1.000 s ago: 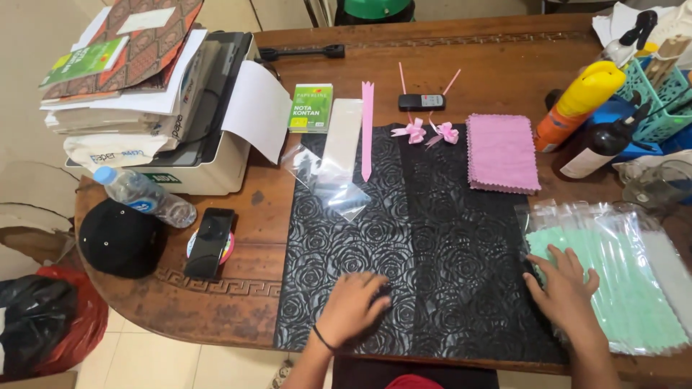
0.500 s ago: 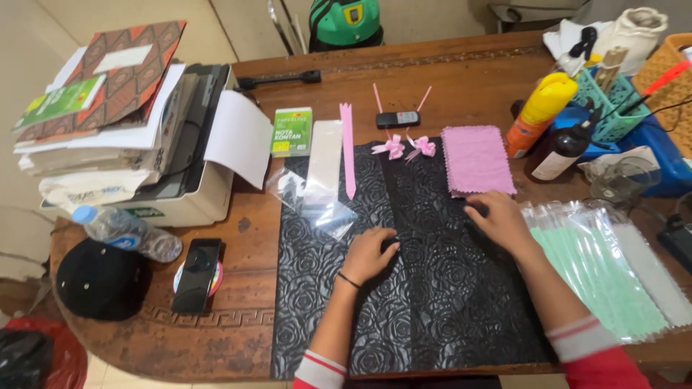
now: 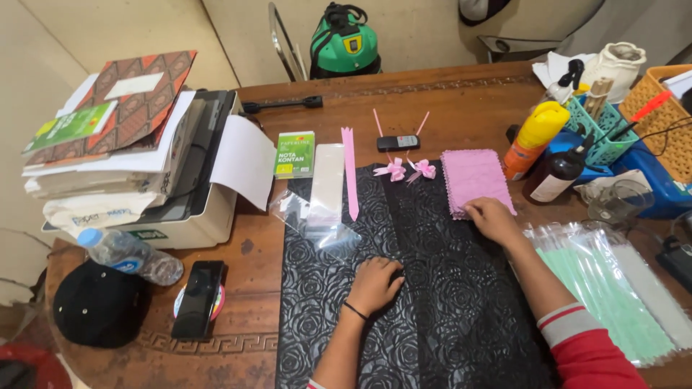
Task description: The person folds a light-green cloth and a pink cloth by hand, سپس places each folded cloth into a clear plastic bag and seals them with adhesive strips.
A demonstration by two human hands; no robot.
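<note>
- Since a second ago both hands have slid farther up the black sheet (image 3: 432, 302): the left hand (image 3: 375, 282) from the near edge to mid-sheet, the right hand (image 3: 492, 218) from the right near corner to the pink cloth (image 3: 476, 180).
- Far left, a paper stack (image 3: 108, 137) sits on a printer (image 3: 187, 209); near it lie a bottle (image 3: 130, 256), a black cap (image 3: 97, 302) and a phone (image 3: 198, 297).
- Left of the sheet, a green notepad (image 3: 295, 153) lies far, with a clear bag (image 3: 317, 223) overlapping the sheet's left far corner.
- A pink strip (image 3: 351, 173) lies along the sheet's left part, pointing near to far.
- Left hand presses on the sheet's middle, fingers curled loosely, grasping nothing.
- Black embossed sheet lies flat and spread on the table (image 3: 461, 108), reaching from the near edge to the far bows; it looks laid out, with nothing yet wrapped or folded in it.
- Two pink bows (image 3: 409, 170) rest at the sheet's far edge, untouched, a small remote (image 3: 397, 142) just beyond.
- Right hand rests open on the sheet, fingertips touching the pink cloth's near edge, not gripping it as far as I can tell.
- Right of it lie green-and-clear sleeves (image 3: 613, 288); farther off stand an orange bottle (image 3: 532, 138), a dark bottle (image 3: 559, 173) and a teal basket (image 3: 602, 130).
</note>
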